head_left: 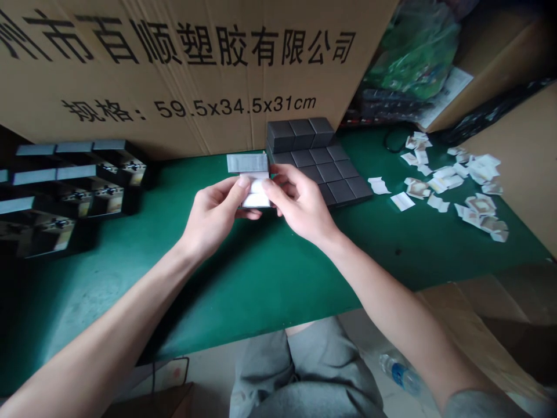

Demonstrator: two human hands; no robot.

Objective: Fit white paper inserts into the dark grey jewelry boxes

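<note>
Between my two hands is a small dark box (247, 163) with its lid raised. White folded card (256, 191) shows inside it, and both thumbs rest on that card. My left hand (216, 212) is closed round the box's left side, fingers curled beneath. My right hand (300, 200) grips the right side in the same way; some of its fingers are hidden behind the box. Just beyond my right hand, closed black boxes (319, 157) sit in tight rows, with a second layer along the back.
Opened black boxes (82, 191) stand stacked at the left. White folded card pieces (452, 177) lie scattered on the right of the green table (261, 278). A large printed carton (195, 75) rises behind. A plastic bottle (400, 374) lies on the floor.
</note>
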